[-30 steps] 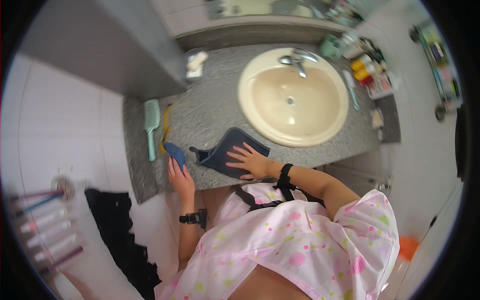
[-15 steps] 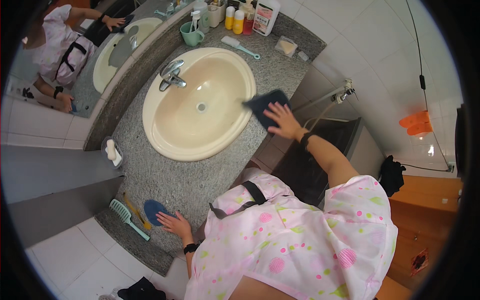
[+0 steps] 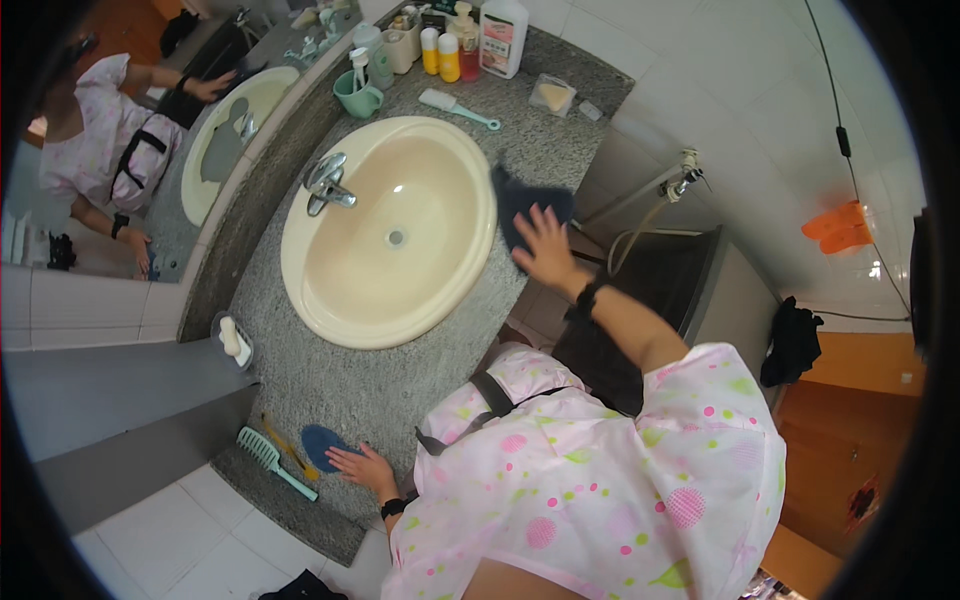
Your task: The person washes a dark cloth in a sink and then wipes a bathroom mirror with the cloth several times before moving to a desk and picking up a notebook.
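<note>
My right hand [image 3: 550, 250] lies with fingers spread on a dark cloth [image 3: 522, 202], which rests on the grey speckled counter beside the right rim of the cream oval sink [image 3: 440, 316]. The cloth's far edge is a little smeared by motion. At the lower left, my left hand [image 3: 366, 470] is stretched flat on the counter, its fingertips touching a blue oval pad [image 3: 326, 447]. A yellow-brown strip [image 3: 285, 443] lies just left of that pad, and a light green hairbrush [image 3: 272, 461] lies beyond it.
A chrome faucet [image 3: 328, 184] stands at the sink's left side. Behind are a green cup [image 3: 357, 97], several bottles [image 3: 448, 58], a white-headed brush [image 3: 455, 107] and a small clear packet [image 3: 553, 95]. A soap dish [image 3: 232, 340] sits left. Right of the counter is a dark-topped appliance [image 3: 650, 290].
My right hand and the dark cloth have shifted slightly away from me along the sink's right side. My left hand stays at the blue pad. The whole view has tilted slightly.
</note>
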Motion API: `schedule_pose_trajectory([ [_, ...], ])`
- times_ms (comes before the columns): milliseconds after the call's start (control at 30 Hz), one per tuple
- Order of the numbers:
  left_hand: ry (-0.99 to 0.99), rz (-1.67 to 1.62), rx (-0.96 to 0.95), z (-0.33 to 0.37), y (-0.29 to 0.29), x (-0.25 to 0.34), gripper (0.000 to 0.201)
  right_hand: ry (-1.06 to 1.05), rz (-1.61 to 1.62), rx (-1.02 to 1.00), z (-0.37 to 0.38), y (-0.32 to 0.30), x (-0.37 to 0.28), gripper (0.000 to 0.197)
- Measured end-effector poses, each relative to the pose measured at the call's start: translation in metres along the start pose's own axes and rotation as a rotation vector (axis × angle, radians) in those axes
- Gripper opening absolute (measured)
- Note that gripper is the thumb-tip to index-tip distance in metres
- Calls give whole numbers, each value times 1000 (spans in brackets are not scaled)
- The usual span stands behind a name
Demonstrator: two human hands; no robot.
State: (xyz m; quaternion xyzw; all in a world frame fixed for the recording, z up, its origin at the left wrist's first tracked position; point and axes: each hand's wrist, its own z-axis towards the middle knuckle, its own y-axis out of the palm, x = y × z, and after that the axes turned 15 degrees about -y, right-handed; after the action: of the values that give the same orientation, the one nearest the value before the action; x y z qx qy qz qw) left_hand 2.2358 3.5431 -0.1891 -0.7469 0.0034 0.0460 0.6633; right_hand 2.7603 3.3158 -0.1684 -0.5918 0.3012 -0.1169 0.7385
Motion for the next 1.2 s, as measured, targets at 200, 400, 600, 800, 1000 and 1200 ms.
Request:
schedule_pose_trajectory([
  [200, -5, -32, 32, 0, 4, -5, 72, -265, 106, -171, -30, -24, -40, 65],
  [400, 56, -43, 78, 5, -2, -17, 66, -10, -22, -34, 31, -26, 56, 65],
  [600, 48, -220, -47, 13, -37, 2, 52, 306, -87, 16, 78, -28, 103, 65],
  [800, -34, -521, 20, 18, -38, -16, 47, -167, 64, -30, -4, -9, -27, 63],
  [1000, 87, -542, 174, 36, -54, -29, 41, -497, 161, -207, -29, -27, -35, 65],
  [1200, 64, -585, 288, 52, -98, -32, 39, 4, -102, 1, 47, -30, 82, 65],
])
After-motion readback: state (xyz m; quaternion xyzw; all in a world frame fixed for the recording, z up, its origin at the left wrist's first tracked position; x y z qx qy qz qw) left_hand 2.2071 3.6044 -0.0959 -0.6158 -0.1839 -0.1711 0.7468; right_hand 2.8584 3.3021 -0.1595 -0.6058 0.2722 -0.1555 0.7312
